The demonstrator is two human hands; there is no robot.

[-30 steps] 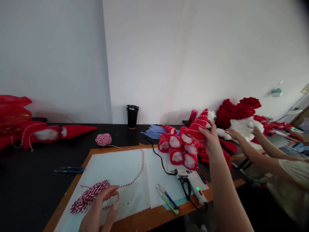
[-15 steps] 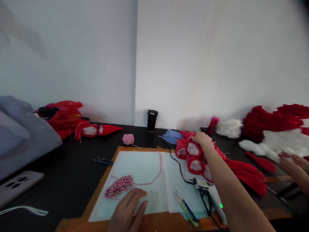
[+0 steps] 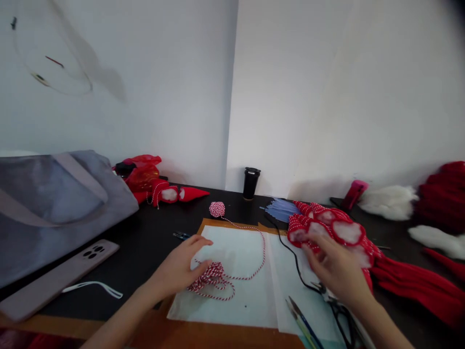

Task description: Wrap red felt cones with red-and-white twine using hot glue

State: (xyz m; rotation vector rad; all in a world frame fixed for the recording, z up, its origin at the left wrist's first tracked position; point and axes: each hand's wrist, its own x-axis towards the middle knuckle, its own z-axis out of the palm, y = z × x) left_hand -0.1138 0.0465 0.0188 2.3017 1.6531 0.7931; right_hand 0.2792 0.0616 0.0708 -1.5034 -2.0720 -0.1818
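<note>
My left hand [image 3: 178,265] hovers at a loose bundle of red-and-white twine [image 3: 211,275], thumb and fingers spread, with the thumb right by the strands. From the bundle the twine curves over white paper [image 3: 241,308] to a small twine ball [image 3: 217,209] at the back. My right hand [image 3: 336,266] is at the near side of a pile of red dotted fabric pieces with white stuffing [image 3: 348,232]. Its fingers look apart and nothing shows between them; whether the fingertips touch the fabric I cannot tell. Thread snips [image 3: 302,320] lie below, and a white glue gun is mostly hidden under my right forearm.
Blue strips [image 3: 281,211] and a black cup [image 3: 250,184] stand or lie at the back. A grey bag [image 3: 65,203], a phone [image 3: 61,281] and a white strap [image 3: 96,286] are at left. White fluff [image 3: 388,202] and dark red material [image 3: 443,198] lie at right.
The view has turned left. My right hand has come off the top of the red pile to its near side. My left hand has moved up and left beside the twine bundle.
</note>
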